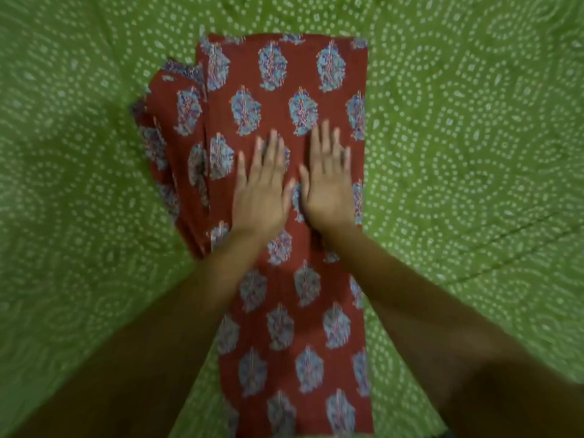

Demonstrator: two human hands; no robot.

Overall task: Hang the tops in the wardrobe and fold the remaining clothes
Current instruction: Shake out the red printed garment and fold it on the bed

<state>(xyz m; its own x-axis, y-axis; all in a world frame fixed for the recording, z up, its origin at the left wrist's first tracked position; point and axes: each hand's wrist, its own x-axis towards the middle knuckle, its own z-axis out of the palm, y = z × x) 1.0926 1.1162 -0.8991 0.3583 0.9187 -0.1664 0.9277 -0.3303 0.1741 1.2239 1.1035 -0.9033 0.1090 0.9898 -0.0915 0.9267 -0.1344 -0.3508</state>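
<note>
Two hands lie flat on one long red garment (284, 90). Your left hand (262, 191) and your right hand (328, 188) sit side by side near its middle, palms down, fingers straight and a little spread. They press on the cloth and grip nothing.

You have the garment stretched out on a green bedsheet (474, 153) with little white dots in rings. It runs from the far end of the sheet down to the near edge of the view, between your two arms. It is rusty red with rows of blue and pink flower shapes. It is folded into a long narrow strip, and more folded layers stick out on the left side. The picture is a bit blurry, and you can read no words or labels on it.
</note>
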